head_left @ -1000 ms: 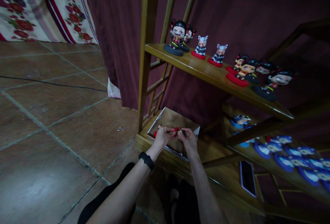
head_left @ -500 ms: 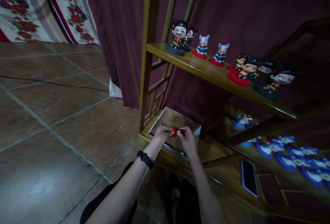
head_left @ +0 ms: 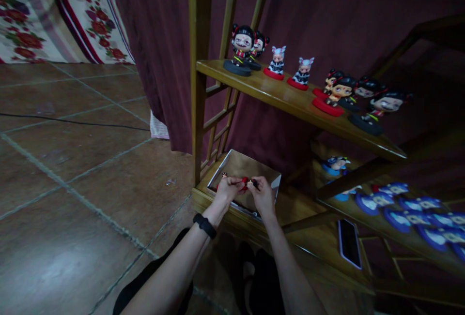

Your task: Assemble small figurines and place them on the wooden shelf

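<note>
Above a shallow cardboard box (head_left: 241,160), my left hand (head_left: 228,190) pinches the red base of a small figurine (head_left: 245,182). My right hand (head_left: 264,198) closes its fingertips on the figurine's dark-haired end, close against the left fingers. Much of the figurine is hidden by my fingers. A second small figurine (head_left: 224,175) shows at the box's left side, just beyond my left hand. A black band sits on my left wrist.
The box stands on the low shelf of a wooden rack (head_left: 199,112). Several figurines on red or dark bases stand on the upper shelf (head_left: 279,93). Blue-based figurines (head_left: 407,216) fill a shelf at right. A phone (head_left: 349,243) lies near the low shelf's edge.
The view has shifted slightly, so the rack appears further left. Both hands keep their grip on the figurine over the box, with only slight finger movement.
</note>
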Available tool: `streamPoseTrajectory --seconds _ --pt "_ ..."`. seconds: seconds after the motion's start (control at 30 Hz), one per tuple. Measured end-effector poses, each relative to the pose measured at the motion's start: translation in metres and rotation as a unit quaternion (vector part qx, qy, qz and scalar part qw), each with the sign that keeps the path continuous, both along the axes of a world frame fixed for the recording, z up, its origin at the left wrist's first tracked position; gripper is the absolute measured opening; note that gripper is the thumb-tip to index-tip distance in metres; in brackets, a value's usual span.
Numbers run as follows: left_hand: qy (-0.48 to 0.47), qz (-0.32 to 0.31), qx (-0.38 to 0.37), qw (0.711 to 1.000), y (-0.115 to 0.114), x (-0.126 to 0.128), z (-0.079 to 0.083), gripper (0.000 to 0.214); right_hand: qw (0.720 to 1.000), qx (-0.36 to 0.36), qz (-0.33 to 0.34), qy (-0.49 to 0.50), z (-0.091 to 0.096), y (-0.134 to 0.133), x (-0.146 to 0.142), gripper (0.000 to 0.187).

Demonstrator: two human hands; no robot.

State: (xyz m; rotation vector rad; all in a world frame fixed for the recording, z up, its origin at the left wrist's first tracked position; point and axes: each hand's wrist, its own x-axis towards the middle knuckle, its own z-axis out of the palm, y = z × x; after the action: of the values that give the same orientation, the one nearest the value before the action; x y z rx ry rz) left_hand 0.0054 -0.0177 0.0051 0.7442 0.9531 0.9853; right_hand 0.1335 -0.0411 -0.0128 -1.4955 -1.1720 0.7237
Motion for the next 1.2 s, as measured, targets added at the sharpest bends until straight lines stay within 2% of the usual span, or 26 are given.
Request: streamPoseTrajectory --seconds 0.1,0.27,0.37,0.47,0.67,0.87,1.2 --pt "0.008 -0.015 -0.001 1.000 0.001 -0.004 0.005 0.020 1.000 0.008 0.017 -0.019 0.004 -0.001 -0.002 0.024" --pt "0.023 0.018 -0.020 0.999 0.006 -0.006 0.003 0.023 0.997 0.026 0.057 -0.034 0.013 -0.002 -0.007 0.026" --pt "0.007 0.031 -0.046 0.998 0.009 -0.006 0.000 0.022 0.997 0.024 0.077 0.003 0.015 -0.001 -0.009 0.035" --pt "-0.043 0.029 -0.076 0.996 0.009 -0.006 -0.001 0.018 0.996 0.023 0.060 0.059 0.012 0.003 -0.010 0.042" --pt "-0.098 0.002 -0.119 0.988 0.010 -0.006 -0.002 0.007 0.988 0.000 0.071 0.137 0.007 0.005 -0.009 0.031" --pt "-0.065 -0.007 -0.116 0.991 0.007 -0.004 0.000 0.007 0.980 -0.047 0.080 0.173 0.013 0.004 -0.011 0.027" --pt "-0.042 0.020 -0.058 0.997 0.003 -0.001 -0.001 0.015 0.981 -0.079 0.116 0.136 0.014 0.006 0.002 0.025"
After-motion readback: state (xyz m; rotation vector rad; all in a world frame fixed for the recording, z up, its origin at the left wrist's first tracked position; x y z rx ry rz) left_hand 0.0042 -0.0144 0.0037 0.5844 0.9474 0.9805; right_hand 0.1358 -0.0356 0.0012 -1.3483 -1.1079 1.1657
